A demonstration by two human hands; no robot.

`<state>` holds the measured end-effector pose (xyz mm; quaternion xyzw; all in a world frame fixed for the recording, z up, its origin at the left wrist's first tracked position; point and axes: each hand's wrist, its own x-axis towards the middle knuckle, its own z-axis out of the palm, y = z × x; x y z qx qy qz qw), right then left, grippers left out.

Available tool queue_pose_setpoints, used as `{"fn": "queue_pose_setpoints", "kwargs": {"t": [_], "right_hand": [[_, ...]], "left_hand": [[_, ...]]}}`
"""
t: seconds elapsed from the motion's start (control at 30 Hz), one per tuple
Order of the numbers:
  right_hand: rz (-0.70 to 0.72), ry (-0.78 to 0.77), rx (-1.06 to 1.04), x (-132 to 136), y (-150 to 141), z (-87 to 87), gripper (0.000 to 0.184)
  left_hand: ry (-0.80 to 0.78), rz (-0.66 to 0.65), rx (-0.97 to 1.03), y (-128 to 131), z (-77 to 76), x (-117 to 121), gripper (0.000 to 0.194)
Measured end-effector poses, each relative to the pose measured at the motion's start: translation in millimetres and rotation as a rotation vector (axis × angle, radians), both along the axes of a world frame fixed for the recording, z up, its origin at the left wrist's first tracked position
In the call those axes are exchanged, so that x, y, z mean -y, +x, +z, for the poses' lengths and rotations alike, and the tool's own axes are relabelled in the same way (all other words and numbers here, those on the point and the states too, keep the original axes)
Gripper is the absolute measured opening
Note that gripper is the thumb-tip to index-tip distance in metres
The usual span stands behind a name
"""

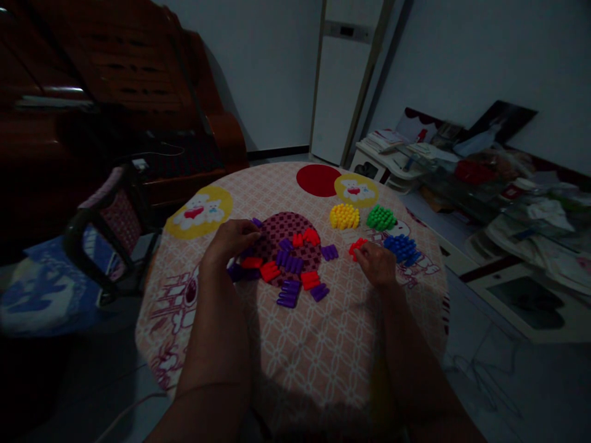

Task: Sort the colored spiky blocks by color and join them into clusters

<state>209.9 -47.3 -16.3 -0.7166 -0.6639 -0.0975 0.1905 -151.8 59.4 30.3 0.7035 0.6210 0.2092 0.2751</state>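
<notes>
My left hand (233,239) is at the left of the scattered plastic toy blocks, its fingers curled into a pinch. A small purple block (257,222) shows right at its fingertips; whether it is gripped is hidden. On the right, my right hand (377,263) pinches a red block (357,248) at the tablecloth, and its fingers cover part of it. Between the hands lie several ridged purple blocks (289,263) and several red blocks (270,271). Beyond the right hand stand a yellow block cluster (344,216) and a green cluster (381,217). A blue cluster (402,248) is close beside that hand.
A patterned cloth covers the round table (295,351). A chair (111,227) stands at the left, before a wooden sofa (148,104). At the right, a cluttered low cabinet (489,178) runs along the wall. A tall white unit (344,86) stands behind the table.
</notes>
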Motion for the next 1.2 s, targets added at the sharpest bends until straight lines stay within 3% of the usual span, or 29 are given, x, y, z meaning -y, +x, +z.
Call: {"fn": "queue_pose_setpoints", "kwargs": {"t": [0.23,0.47,0.57,0.87,1.03,1.2], "right_hand": [[0.072,0.056,-0.115,4,-11,7.8,0.026],[0.556,-0.236,-0.182,13,-70,6.6,0.026],[0.674,-0.318,-0.126,17,-85,7.5,0.031],[0.657,-0.359,-0.270,20,-99,10.2,0.029],[0.592,-0.393,-0.604,20,-99,13.3,0.023],[0.413,-0.115,-1.015,13,-69,19.1,0.024]], "left_hand": [[0.013,-0.004,-0.029,0,0.7,-1,0.028],[0.023,-0.042,-0.012,1,-1.0,-2,0.029],[0.023,-0.043,-0.014,1,-3.9,-3,0.031],[0.045,-0.064,-0.036,1,-11.2,-9,0.039],[0.030,-0.061,-0.069,4,-6.7,-8,0.040],[0.040,-0.066,-0.066,6,-3.0,-5,0.040]]}}
